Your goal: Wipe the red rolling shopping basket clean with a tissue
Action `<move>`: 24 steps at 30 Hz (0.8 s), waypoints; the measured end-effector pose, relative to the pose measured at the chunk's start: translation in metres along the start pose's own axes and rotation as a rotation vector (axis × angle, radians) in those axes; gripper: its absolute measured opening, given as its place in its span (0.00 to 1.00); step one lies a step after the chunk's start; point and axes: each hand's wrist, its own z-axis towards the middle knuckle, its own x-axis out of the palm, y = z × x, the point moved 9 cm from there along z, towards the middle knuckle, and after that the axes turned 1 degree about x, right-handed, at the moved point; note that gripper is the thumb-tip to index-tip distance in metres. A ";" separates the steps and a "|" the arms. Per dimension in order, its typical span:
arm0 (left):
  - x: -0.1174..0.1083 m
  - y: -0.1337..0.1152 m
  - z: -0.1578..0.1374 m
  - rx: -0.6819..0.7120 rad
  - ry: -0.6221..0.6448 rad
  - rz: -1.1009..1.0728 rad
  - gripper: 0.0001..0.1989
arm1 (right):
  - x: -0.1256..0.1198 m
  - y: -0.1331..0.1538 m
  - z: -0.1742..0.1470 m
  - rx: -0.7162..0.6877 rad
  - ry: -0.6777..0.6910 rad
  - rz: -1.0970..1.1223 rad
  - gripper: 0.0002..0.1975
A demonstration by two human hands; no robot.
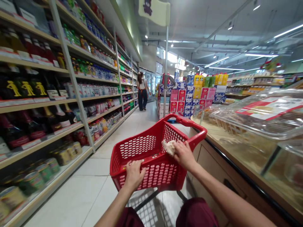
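Observation:
In front of me stands a red plastic shopping cart (163, 172) with perforated walls and a raised handle at its far right. My left hand (134, 174) is closed over the near rim of its basket, fingers curled over the edge. A crumpled white cloth (169, 147) is bunched in my right hand (186, 155), at the right part of the same rim. The cloth touches the basket's edge. Some small items or labels show at the bottom of the basket, too unclear to name.
Shelves (66, 102) of bottles and cans run along the left. On the right is a counter (227, 164) with clear plastic food boxes (255, 113). A person (142, 90) is farther down the tiled aisle (94, 186). Stacked drink cartons (181, 95) stand ahead.

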 end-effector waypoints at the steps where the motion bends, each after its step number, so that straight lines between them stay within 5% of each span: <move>1: -0.001 -0.001 -0.003 0.006 0.003 -0.004 0.11 | 0.005 0.019 0.000 -0.040 0.020 0.033 0.20; 5: -0.007 -0.003 -0.011 0.023 0.035 0.017 0.11 | 0.013 0.079 -0.003 -0.171 0.086 0.249 0.12; 12: -0.009 -0.003 -0.018 0.017 0.037 0.101 0.10 | -0.049 -0.003 -0.041 0.015 -0.169 0.099 0.11; 15: -0.008 -0.009 -0.019 0.026 0.024 0.087 0.10 | -0.026 0.026 -0.045 0.059 -0.167 0.041 0.12; 19: -0.007 -0.008 -0.016 0.020 0.054 0.095 0.09 | -0.004 0.068 -0.033 -0.073 -0.073 0.075 0.11; 24: -0.008 -0.003 -0.016 0.045 0.014 0.076 0.10 | -0.071 -0.032 -0.034 0.049 -0.230 0.045 0.12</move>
